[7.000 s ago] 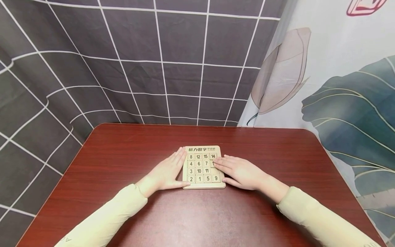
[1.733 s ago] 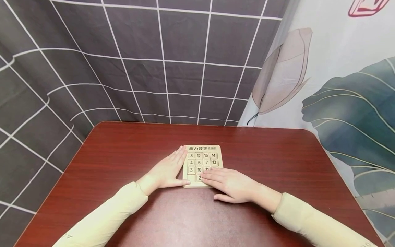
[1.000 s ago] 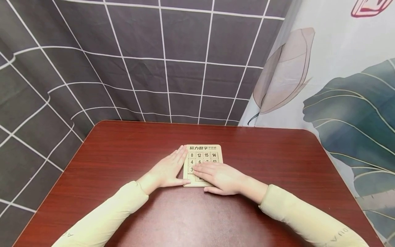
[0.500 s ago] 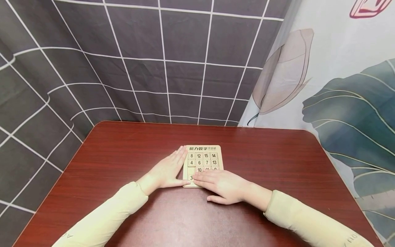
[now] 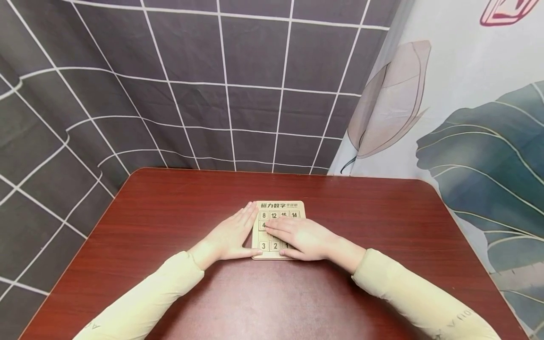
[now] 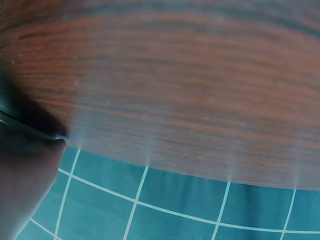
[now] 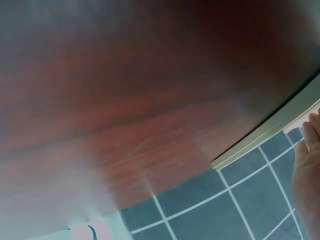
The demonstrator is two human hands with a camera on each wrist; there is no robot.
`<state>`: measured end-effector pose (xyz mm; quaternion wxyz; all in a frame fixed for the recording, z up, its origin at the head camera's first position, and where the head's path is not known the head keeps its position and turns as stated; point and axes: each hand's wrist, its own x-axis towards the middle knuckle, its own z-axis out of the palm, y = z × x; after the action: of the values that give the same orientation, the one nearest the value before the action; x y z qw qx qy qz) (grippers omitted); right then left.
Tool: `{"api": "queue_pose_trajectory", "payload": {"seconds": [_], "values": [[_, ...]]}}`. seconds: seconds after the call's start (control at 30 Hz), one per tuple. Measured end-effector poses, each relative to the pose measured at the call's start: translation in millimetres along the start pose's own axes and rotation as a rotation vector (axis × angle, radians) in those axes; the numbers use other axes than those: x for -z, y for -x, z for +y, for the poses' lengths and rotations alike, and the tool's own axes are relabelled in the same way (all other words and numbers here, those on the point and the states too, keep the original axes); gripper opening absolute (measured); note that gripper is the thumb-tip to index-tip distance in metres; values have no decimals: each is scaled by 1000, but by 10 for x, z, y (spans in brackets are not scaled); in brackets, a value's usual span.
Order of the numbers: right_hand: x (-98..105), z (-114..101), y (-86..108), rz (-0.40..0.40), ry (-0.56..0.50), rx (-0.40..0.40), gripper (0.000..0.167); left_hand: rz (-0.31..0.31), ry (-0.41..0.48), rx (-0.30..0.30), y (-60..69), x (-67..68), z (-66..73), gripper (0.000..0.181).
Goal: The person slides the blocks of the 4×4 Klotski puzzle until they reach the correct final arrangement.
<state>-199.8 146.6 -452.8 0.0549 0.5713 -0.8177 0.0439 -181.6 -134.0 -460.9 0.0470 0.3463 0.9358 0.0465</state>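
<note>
Two pale sleeves (image 5: 140, 297) are coming in from the near side, ending in hands that are meeting at a wooden number board (image 5: 280, 255), which is lying flat on the table between them. Nearest on it, the tiles 3 (image 5: 263, 246) and 2 (image 5: 275, 246) are showing in the front row, with 1 partly hiding under the right thumb.

The left hand (image 5: 229, 236) is grasping nothing: its straight fingers are lining the board's left edge, its thumb touching the near corner. That light bracing is probably serving well, since sideways pushes could be shifting the board.

The right hand (image 5: 306, 238) is also lying unclenched, its fingers stretching over the middle tiles and concealing their numbers. A slot without a tile seems to be showing between 3 and 4 (image 5: 263, 225). Good handling here is likely depending on pressing one tile gently and pushing squarely along its row or column, so neighbours aren't dragging or jamming; lifting the palm would be helping the reading.

Farther back, 8 and 12 are standing in the top row. Beyond the reddish table (image 5: 170, 203), a dark gridded curtain (image 5: 182, 104) is hanging.
</note>
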Motion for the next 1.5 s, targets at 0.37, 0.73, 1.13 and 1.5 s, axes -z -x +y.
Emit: {"api": "queue_pose_trajectory", "payload": {"seconds": [0.37, 0.73, 1.13, 1.5], "values": [[-7, 3, -28, -26, 7, -1, 61, 12, 1, -4, -4, -18, 5, 111], [12, -125, 79, 16, 38, 75, 62, 6, 5, 1, -3, -7, 1, 112], [29, 47, -39, -3, 4, -16, 60, 1, 0, 4, -10, -13, -11, 113], [8, 209, -202, -60, -19, -106, 62, 6, 6, 0, -7, 7, 10, 112]]}}
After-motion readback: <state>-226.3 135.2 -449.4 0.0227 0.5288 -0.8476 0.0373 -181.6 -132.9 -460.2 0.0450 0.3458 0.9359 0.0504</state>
